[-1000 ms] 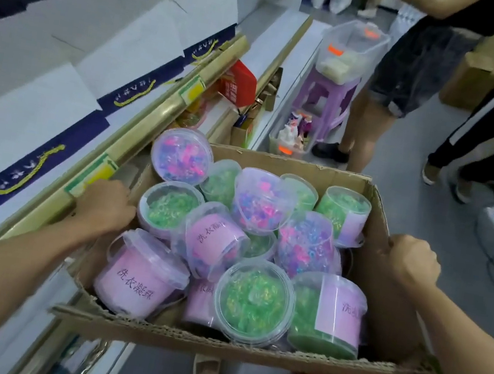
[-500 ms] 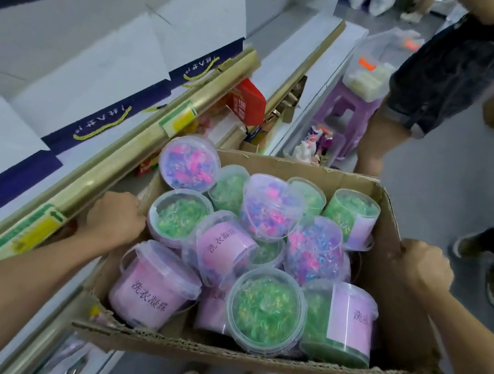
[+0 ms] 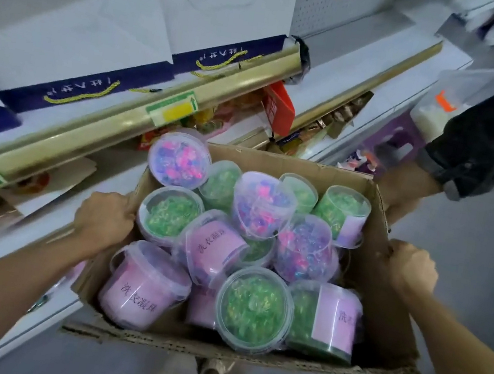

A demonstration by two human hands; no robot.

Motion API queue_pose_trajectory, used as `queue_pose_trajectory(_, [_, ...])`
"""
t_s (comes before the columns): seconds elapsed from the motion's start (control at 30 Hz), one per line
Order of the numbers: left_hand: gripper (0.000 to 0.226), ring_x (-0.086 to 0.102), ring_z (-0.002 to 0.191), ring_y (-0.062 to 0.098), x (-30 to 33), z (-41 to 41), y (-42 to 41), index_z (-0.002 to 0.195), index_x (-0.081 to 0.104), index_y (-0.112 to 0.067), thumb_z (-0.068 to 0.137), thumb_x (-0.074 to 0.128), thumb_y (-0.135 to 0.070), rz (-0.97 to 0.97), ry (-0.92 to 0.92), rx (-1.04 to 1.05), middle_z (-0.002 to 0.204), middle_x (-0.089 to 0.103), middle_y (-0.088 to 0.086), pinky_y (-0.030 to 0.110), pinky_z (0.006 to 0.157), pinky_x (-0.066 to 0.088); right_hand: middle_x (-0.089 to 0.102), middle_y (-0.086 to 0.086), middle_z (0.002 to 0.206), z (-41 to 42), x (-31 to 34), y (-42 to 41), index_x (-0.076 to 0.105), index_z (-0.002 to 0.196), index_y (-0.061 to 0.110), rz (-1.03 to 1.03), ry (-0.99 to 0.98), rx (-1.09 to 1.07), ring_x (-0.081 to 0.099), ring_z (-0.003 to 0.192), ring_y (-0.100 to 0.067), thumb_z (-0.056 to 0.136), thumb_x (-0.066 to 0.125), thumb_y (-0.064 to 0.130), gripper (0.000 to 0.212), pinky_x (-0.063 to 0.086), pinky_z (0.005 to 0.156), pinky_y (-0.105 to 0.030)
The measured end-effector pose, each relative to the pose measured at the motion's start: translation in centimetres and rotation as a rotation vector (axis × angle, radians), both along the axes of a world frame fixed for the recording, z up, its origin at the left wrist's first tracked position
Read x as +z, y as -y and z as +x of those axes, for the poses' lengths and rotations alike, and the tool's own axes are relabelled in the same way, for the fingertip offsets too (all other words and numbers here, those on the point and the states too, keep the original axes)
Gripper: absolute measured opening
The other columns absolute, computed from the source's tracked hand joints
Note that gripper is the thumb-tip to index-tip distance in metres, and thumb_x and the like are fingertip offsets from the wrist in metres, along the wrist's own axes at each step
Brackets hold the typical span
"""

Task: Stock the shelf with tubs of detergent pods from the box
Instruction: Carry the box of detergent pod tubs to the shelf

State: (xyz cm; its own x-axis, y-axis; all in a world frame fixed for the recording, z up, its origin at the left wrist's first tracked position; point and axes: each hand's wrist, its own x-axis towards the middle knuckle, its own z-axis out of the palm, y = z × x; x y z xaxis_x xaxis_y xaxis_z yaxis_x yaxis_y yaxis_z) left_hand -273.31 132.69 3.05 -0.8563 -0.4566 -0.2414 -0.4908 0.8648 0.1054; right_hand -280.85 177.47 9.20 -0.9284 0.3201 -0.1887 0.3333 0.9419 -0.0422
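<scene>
Cardboard box (image 3: 382, 305) held up beside the shelf (image 3: 161, 108). Left hand (image 3: 104, 219) grip clamped on the box's left wall, right hand (image 3: 410, 267) grip clamped on its right wall. Detergent pod tubs (image 3: 252, 307), green and pink-purple, piled inside the box, several tipped over.

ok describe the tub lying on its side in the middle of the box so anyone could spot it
Start at the cardboard box held between both hands. In the middle of the heap lies the tipped tub. Unlike the neighbours showing clear lids over green or purple pods, it shows its pink label upward.
</scene>
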Motion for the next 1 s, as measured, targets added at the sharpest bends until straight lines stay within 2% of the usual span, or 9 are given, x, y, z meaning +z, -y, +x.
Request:
queue_pose_trajectory(0.23, [0.023, 0.062, 0.082, 0.041, -1.7, -0.2, 1.0, 0.082, 0.071, -0.01, 0.078, 0.056, -0.028, 0.005, 0.021, 0.063, 0.089, 0.069, 0.018, 0.031, 0.06, 0.041, 0.066, -0.023, 0.098, -3.4, -1.5, 1.0, 0.067, 0.103, 0.006, 0.027, -0.044, 0.066, 0.061, 0.092, -0.044, 0.088, 0.055, 0.025, 0.028, 0.05, 0.079, -0.044])
queue_pose_trajectory(0.43, [0.024, 0.063, 0.079, 0.041, -1.9, 0.8, 0.6, 0.08, 0.068, -0.009, 0.077, 0.057, -0.031, 0.012, 0.047, 0.153, 0.087, 0.069, 0.02, 0.032, 0.059, 0.041, 0.065, -0.023, 0.098, -7.0, -2.9, 1.8, 0.067, 0.107, 0.006, 0.036, -0.017, 0.148, 0.062, 0.09, -0.042, 0.088, 0.058, 0.025, 0.029, 0.05, 0.076, -0.044])
queue_pose_trajectory(0.57, [0.019, 0.065, 0.081, 0.041, -1.1, 1.8, -1.7, 0.082, 0.07, -0.007, 0.082, 0.06, -0.023, -0.019, 0.069, 0.191, 0.087, 0.07, 0.021, 0.036, 0.065, 0.049, 0.064, -0.02, 0.098, -10.1, -3.8, 2.0, 0.067, 0.105, 0.005, 0.016, 0.029, 0.253, 0.062, 0.088, -0.039, 0.089, 0.055, 0.025, 0.028, 0.05, 0.073, -0.04])
queue_pose_trajectory(0.73, [0.018, 0.065, 0.082, 0.045, -2.1, 4.2, -6.1, 0.084, 0.072, -0.004, 0.081, 0.064, -0.02, -0.01, 0.002, 0.452, 0.085, 0.068, 0.028, 0.041, 0.069, 0.052, 0.065, -0.022, 0.102, -14.4, -4.2, 2.7, 0.065, 0.102, 0.001, -0.005, 0.055, 0.371, 0.062, 0.097, -0.04, 0.09, 0.056, 0.025, 0.028, 0.05, 0.085, -0.047])
queue_pose_trajectory(0.83, [0.022, 0.065, 0.085, 0.043, -3.0, 6.0, -9.1, 0.089, 0.073, -0.006, 0.083, 0.062, -0.024, -0.026, 0.055, 0.574, 0.089, 0.069, 0.025, 0.04, 0.07, 0.052, 0.066, -0.022, 0.098, -16.4, -5.1, 2.5, 0.067, 0.101, 0.002, 0.025, 0.025, 0.549, 0.064, 0.094, -0.04, 0.089, 0.055, 0.031, 0.034, 0.05, 0.079, -0.041])
queue_pose_trajectory(0.93, [0.021, 0.063, 0.086, 0.043, -3.9, 7.7, -11.5, 0.089, 0.072, -0.007, 0.083, 0.06, -0.023, 0.0, 0.06, 0.677, 0.09, 0.068, 0.025, 0.04, 0.07, 0.051, 0.065, -0.028, 0.094, -17.1, -5.9, 3.0, 0.068, 0.096, -0.001, -0.008, -0.035, 0.64, 0.062, 0.093, -0.045, 0.088, 0.055, 0.025, 0.031, 0.049, 0.077, -0.046])
queue_pose_trajectory(1.0, [0.02, 0.063, 0.085, 0.044, -4.4, 8.7, -12.9, 0.087, 0.071, -0.005, 0.083, 0.06, -0.021, 0.021, 0.065, 0.723, 0.089, 0.068, 0.026, 0.041, 0.069, 0.051, 0.065, -0.029, 0.083, -17.4, -7.2, 3.2, 0.069, 0.088, -0.001, 0.041, -0.072, 0.683, 0.062, 0.084, -0.046, 0.085, 0.05, 0.024, 0.031, 0.05, 0.075, -0.048])
